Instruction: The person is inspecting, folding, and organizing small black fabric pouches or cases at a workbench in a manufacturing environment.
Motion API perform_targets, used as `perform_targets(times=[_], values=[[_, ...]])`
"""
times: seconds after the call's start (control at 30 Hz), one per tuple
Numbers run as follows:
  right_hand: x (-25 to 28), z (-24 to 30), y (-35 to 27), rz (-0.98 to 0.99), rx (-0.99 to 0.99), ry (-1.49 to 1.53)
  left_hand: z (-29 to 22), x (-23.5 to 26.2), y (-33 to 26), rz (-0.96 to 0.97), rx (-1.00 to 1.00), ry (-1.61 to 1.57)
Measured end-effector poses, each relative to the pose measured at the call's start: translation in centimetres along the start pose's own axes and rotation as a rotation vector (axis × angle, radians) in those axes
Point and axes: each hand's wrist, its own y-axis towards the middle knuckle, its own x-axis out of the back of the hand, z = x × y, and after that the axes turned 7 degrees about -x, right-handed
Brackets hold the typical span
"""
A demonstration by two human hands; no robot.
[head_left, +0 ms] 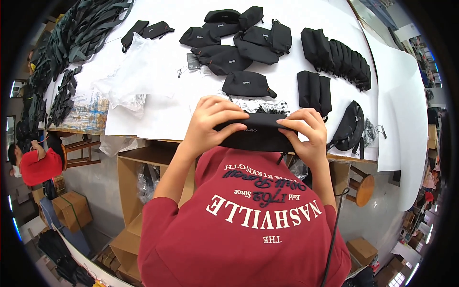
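Grey floor and brown cardboard boxes (71, 210) surround a white-topped table (306, 14) in the head view, its edges bent by the lens. At the left, a person in red (40, 167) is beside a wooden stool; another round wooden stool (363, 190) stands at the right. Dark webbing straps (86, 33) heap in long, flat, overlapping bands at the upper left, and crumpled, translucent plastic film (138, 67) spreads between them and the middle. A loose cluster of black pouches (220, 29) lies at the top, soft-sided with rounded corners. To its right, a tight row of pouches (337, 55) stands packed side by side, with a shorter group (313, 91) nearer. A rounded black bag (349, 124) rests near the table's edge beside a crinkled clear bag (369, 131).

Before the wearer's maroon top (253, 205), at the near table edge, is the held pouch (253, 138), matte black fabric with a small pale mark. Both the left hand (215, 119) and the right hand (308, 129) pinch its upper edge between thumb and fingers, covering its ends. Just beyond it, a single pouch (246, 84) and a small dark tangle (267, 106) take up the space.
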Motion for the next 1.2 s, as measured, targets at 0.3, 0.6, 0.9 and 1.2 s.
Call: perform_targets(times=[0.3, 0.6, 0.9, 1.2], values=[[-0.2, 0.8, -0.8, 0.036, 0.031, 0.045, -1.4, -2.9, -0.3, -0.031, -0.133, 0.033], [-0.1, 0.6, -2.2, -0.071, 0.143, -0.008, -0.7, -2.0, -3.5, -0.076, -0.052, 0.168], [-0.7, 0.6, -3.0, -0.099, 0.14, -0.045, 2.2, -0.3, -3.1, 0.218, 0.725, -0.789], [1.5, 0.1, -4.2, 0.272, -0.397, 0.385, -1.0, -0.5, -1.9, 0.347, 0.766, -0.66]])
